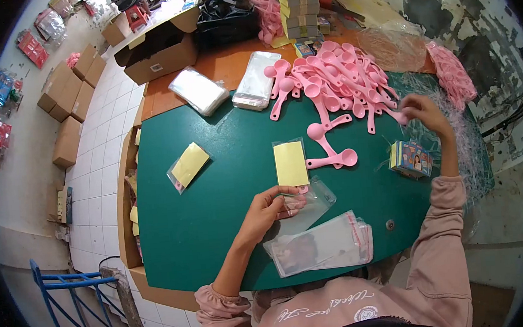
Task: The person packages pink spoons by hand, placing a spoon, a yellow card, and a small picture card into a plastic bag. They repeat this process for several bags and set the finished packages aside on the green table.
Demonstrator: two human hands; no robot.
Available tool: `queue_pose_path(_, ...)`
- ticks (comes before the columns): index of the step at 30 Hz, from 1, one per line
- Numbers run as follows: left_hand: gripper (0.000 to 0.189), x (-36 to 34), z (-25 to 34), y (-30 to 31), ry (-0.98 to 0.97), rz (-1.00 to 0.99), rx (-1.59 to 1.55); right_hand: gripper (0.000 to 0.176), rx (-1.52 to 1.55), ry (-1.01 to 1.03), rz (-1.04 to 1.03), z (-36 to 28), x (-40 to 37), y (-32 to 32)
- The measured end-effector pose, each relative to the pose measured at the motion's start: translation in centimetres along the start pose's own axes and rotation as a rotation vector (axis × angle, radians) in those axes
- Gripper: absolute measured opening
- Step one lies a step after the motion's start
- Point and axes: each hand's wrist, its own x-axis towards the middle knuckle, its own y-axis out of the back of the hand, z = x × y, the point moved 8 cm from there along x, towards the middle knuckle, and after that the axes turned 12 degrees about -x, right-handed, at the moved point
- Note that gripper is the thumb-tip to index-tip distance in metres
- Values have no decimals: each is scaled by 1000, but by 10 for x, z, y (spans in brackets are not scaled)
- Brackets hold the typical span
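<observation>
My left hand point(264, 213) is closed on a clear plastic bag point(319, 203), and some fingers show through the film. Just above those fingers lies a bagged yellow card point(290, 164) with a bit of pink at its lower end. At the right edge of the spoon pile point(344, 80), my right hand point(424, 112) pinches a pink measuring spoon point(400, 117). Two loose pink spoons point(333, 159) lie crossed between the hands. A stack of printed cards point(413, 159) sits below my right hand. Flat clear bags point(320, 248) are spread near my body.
Another bagged yellow card point(191, 164) rests at left on the green table point(227, 197). Two stacks of clear bags point(199, 91) lie farther back. An open carton point(161, 57) and banded card stacks point(300, 13) stand behind. Shredded plastic point(469, 147) covers the right edge.
</observation>
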Motion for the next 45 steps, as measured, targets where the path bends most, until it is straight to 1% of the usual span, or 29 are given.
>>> queue_pose_path(1,27,2,0,0,-10,-5,-1,24,-801,-217,305,39,3,19)
queue_pose_path(2,29,2,-6,1,4,-3,-21,24,-804,-217,309,28,-3,22)
queue_pose_path(4,30,8,-10,5,5,-1,-43,42,-450,-144,289,-26,-24,19)
queue_pose_path(5,30,8,-12,5,1,-23,-85,55,-194,311,368,-87,-38,10)
queue_pose_path(6,29,8,-12,5,0,-47,-120,58,-56,420,292,-144,-51,-4)
queue_pose_path(7,29,7,-13,1,7,-48,-112,59,160,503,121,-178,-58,-33)
queue_pose_path(8,28,7,-10,-3,-5,-31,-166,56,243,476,-20,-200,-67,-62)
queue_pose_path(10,27,3,-7,-5,-13,-8,-217,40,218,608,76,-234,-75,-77)
queue_pose_path(11,26,0,-6,-6,2,-39,-203,40,225,608,76,-234,-75,-85)
queue_pose_path(14,26,-3,-2,-1,-6,-89,-135,19,377,587,136,-233,-68,-87)
queue_pose_path(15,25,-3,-1,1,-17,-115,-87,19,377,589,133,-231,-67,-87)
queue_pose_path(17,25,-2,0,1,5,-172,-72,16,535,511,110,-217,-62,-88)
queue_pose_path(19,20,-4,10,10,-92,16,214,16,572,496,87,-213,-62,-86)
queue_pose_path(20,15,-6,16,6,-186,54,367,16,611,488,63,-212,-62,-87)
queue_pose_path(21,15,-4,15,2,-183,58,366,16,614,489,60,-211,-61,-89)
queue_pose_path(23,14,-5,28,-13,-378,47,803,15,727,424,-25,-207,-59,-99)
queue_pose_path(24,16,-2,23,-6,-372,65,649,15,727,421,-25,-205,-59,-97)
queue_pose_path(27,14,-1,25,-2,-410,78,545,16,785,335,-85,-196,-56,-100)
queue_pose_path(29,12,-6,32,-18,-464,87,601,15,936,218,-228,-188,-55,-122)
queue_pose_path(31,11,-8,36,-21,-520,99,656,15,976,275,-232,-191,-56,-128)
queue_pose_path(33,13,-3,23,-12,-414,84,722,15,1016,327,-239,-196,-57,-127)
queue_pose_path(34,12,-3,21,-9,-375,106,627,15,1014,297,-302,-196,-58,-130)
queue_pose_path(36,12,-6,24,-9,-395,126,675,14,1013,266,-362,-199,-59,-132)
queue_pose_path(38,12,-7,26,-9,-420,148,724,14,1134,81,-397,-198,-58,-139)
queue_pose_path(39,12,-7,26,-9,-431,160,719,14,1133,84,-399,-200,-60,-139)
queue_pose_path(41,13,-6,24,-7,-442,174,713,14,976,52,-266,-197,-59,-135)
queue_pose_path(42,13,-3,20,-2,-399,196,694,14,975,52,-267,-200,-59,-134)
queue_pose_path(44,13,-2,14,1,-352,215,672,15,1004,-47,-157,-196,-58,-128)
queue_pose_path(45,14,-1,8,6,-285,241,574,15,1003,-49,-157,-195,-58,-128)
